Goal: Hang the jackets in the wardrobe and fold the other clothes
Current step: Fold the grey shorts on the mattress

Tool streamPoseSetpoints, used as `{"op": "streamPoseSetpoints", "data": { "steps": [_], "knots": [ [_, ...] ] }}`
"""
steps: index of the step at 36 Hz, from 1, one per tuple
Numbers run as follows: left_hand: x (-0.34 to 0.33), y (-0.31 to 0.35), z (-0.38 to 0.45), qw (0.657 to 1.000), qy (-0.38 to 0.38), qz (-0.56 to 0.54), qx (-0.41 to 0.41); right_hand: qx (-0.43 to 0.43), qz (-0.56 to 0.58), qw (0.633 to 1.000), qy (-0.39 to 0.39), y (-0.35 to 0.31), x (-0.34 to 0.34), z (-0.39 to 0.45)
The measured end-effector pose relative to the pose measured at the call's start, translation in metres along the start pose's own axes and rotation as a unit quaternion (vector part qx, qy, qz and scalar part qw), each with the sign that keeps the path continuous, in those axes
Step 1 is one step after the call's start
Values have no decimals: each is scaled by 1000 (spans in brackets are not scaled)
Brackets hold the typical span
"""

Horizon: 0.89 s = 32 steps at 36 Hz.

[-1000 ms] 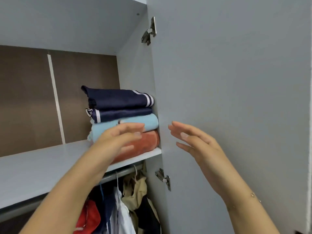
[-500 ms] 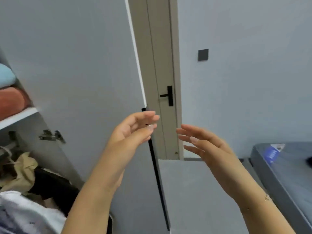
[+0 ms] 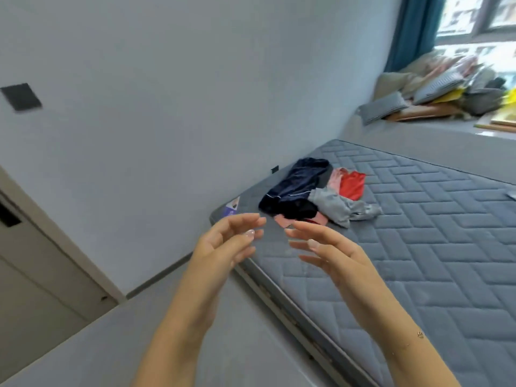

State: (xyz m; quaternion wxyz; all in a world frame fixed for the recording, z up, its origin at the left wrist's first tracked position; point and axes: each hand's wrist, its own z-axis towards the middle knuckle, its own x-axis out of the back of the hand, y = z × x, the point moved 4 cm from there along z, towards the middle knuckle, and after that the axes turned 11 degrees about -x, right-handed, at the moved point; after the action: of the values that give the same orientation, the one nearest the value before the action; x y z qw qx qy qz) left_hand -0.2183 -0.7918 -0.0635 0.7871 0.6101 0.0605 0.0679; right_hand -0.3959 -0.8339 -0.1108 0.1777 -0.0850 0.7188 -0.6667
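— Nearest to us, what do we have?

— Our two forearms rise from the bottom edge, cut off below the elbows. Our left hand (image 3: 223, 247) and right hand (image 3: 332, 252) hang in the air with palms facing each other, fingers loosely spread and gripping nothing. A thin bracelet (image 3: 418, 335) sits on the right wrist; we cannot make out its charm.

— And beyond them?

— Just past our fingertips runs the corner of a grey quilted mattress (image 3: 418, 247), cut off at the right and bottom edges. A small purple-and-white label (image 3: 232, 208) lies at that corner; its print is too small for us to read.

— Where are the clothes?

— Near that corner, on the mattress: a dark navy garment (image 3: 296, 188) with thin white piping, a crumpled grey garment (image 3: 337, 208) touching it, a red piece (image 3: 352, 184) behind the grey one, and pink cloth (image 3: 283, 220) peeking from under the navy. We cannot tell which are jackets.

— Farther still?

— At left, a door (image 3: 33, 275) is partly cut off, with a dark wall switch (image 3: 21, 96) blurred above it. Far right, a blurred heap of cushions (image 3: 446, 88) lies beside a teal curtain (image 3: 413, 29).
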Motion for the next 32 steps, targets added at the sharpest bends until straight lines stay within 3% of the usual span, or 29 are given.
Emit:
{"op": "streamPoseSetpoints", "data": {
  "steps": [5, 10, 16, 24, 32],
  "knots": [
    [-95, -60, 63, 996, -65, -37, 45, -33, -15, 996, 83, 5, 110, 28],
    [-149, -105, 119, 990, -113, -38, 72, -78, -4, 986, 146, 21, 181, 66],
    [-183, -179, 200, 983, -143, -39, 112, -123, -9, 975, 185, 55, 224, 141],
    [-194, -328, 334, 964, -154, -62, 206, -192, -61, 946, 253, 123, 269, 287],
    [-193, -487, 407, 945, -179, 54, 266, -235, -99, 923, 287, 196, 290, 397]
  ]
}}
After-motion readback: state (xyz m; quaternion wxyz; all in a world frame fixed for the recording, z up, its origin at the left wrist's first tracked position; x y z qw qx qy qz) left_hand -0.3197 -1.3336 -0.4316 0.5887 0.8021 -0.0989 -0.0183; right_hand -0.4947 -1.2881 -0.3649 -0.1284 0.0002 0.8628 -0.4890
